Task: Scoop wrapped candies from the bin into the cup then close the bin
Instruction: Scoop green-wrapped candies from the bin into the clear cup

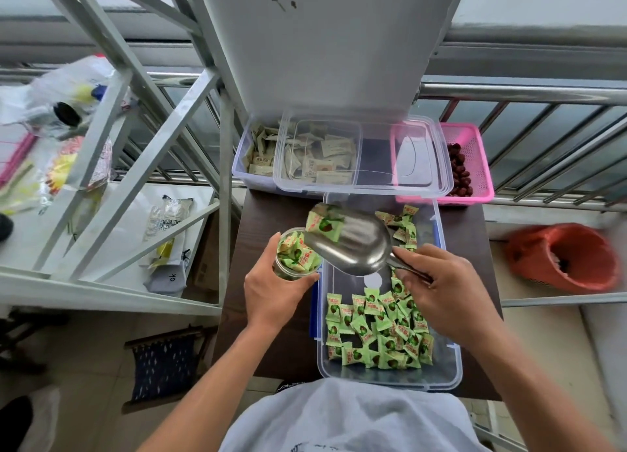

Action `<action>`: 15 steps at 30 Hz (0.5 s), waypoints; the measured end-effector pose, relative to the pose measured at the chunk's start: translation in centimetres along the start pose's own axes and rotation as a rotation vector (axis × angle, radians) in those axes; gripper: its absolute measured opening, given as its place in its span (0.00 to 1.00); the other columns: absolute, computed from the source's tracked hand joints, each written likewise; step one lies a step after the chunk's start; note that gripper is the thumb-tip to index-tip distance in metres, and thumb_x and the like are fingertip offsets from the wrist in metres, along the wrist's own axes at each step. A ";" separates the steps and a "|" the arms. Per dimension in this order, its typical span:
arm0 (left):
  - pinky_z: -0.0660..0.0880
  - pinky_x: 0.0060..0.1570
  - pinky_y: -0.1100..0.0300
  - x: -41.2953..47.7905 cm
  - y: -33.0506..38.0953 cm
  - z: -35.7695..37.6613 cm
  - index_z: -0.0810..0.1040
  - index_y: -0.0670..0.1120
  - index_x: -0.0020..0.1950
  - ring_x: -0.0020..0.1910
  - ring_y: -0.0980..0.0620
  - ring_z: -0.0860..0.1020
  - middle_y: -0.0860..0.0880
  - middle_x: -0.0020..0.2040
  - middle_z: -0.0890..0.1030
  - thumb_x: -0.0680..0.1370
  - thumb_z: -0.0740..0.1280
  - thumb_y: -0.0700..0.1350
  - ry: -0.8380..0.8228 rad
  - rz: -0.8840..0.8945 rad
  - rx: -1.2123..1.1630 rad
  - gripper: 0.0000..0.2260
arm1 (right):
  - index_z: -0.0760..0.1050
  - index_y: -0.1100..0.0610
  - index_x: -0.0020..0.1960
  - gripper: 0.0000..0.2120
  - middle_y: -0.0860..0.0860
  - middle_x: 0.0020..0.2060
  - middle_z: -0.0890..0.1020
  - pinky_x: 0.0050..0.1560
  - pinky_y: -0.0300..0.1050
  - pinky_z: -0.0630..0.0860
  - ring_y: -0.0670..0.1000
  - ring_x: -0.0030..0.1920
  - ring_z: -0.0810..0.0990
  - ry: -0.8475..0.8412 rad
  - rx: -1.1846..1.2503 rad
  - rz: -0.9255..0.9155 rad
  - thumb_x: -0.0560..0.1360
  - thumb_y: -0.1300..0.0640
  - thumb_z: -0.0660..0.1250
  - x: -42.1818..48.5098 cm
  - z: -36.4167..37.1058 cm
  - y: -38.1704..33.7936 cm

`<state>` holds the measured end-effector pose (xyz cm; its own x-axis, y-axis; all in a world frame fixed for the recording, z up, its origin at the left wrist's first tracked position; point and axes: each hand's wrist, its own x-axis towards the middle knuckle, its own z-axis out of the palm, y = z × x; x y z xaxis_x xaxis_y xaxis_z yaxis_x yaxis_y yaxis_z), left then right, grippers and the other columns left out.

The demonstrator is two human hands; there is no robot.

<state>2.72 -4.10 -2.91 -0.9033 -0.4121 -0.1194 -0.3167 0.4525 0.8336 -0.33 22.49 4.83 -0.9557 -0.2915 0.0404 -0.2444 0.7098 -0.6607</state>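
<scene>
A dark counter [268, 214] carries an open clear bin [456, 360] of green wrapped candies [383, 329], under the right grip [444, 292], which pinches a metal scoop [356, 244] by its handle. The scoop's mouth tilts over the candy-filled cup [283, 270], clasped in the left grip [271, 299].

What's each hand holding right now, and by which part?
The left hand grips the clear cup around its side wall; the right hand pinches the metal scoop by its handle.

Bin [390, 380] open-topped, free entry; lid [380, 166] and pink basket [475, 153] block 12 o'clock; rack post [225, 180] crowds 9 o'clock; bare tabletop [464, 234] at 3.
</scene>
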 end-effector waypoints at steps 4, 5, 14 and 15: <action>0.79 0.59 0.58 0.1 0.0 -0.2 0.73 0.57 0.73 0.54 0.64 0.81 0.63 0.52 0.82 0.61 0.85 0.55 0.000 0.047 -0.040 0.42 | 0.84 0.50 0.60 0.17 0.45 0.43 0.81 0.31 0.45 0.76 0.51 0.37 0.80 0.032 -0.212 -0.138 0.72 0.60 0.75 0.8 -0.2 -2.7; 0.79 0.59 0.58 0.1 0.0 -0.3 0.73 0.58 0.72 0.54 0.64 0.81 0.63 0.52 0.82 0.61 0.85 0.56 0.000 0.051 -0.054 0.41 | 0.84 0.51 0.59 0.17 0.46 0.42 0.82 0.31 0.45 0.76 0.52 0.38 0.80 0.039 -0.229 -0.165 0.72 0.61 0.75 0.9 -0.1 -3.1; 0.76 0.58 0.67 0.1 -0.1 -0.5 0.73 0.55 0.73 0.54 0.68 0.79 0.62 0.53 0.82 0.61 0.85 0.53 0.010 0.020 -0.088 0.43 | 0.85 0.53 0.58 0.17 0.49 0.41 0.81 0.32 0.43 0.74 0.54 0.39 0.80 0.129 -0.238 -0.182 0.71 0.63 0.76 1.1 0.6 -3.3; 0.76 0.59 0.67 0.2 -0.1 -0.5 0.73 0.53 0.74 0.55 0.67 0.80 0.61 0.54 0.82 0.60 0.86 0.53 0.010 0.006 -0.096 0.43 | 0.84 0.52 0.59 0.17 0.49 0.42 0.81 0.32 0.45 0.76 0.54 0.39 0.80 0.141 -0.231 -0.171 0.71 0.63 0.76 1.2 0.6 -3.2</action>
<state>2.71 -4.60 -2.77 -0.9019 -0.4180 -0.1090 -0.2814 0.3771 0.8824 -0.56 19.49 6.52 -0.9070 -0.3385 0.2506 -0.4186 0.7897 -0.4484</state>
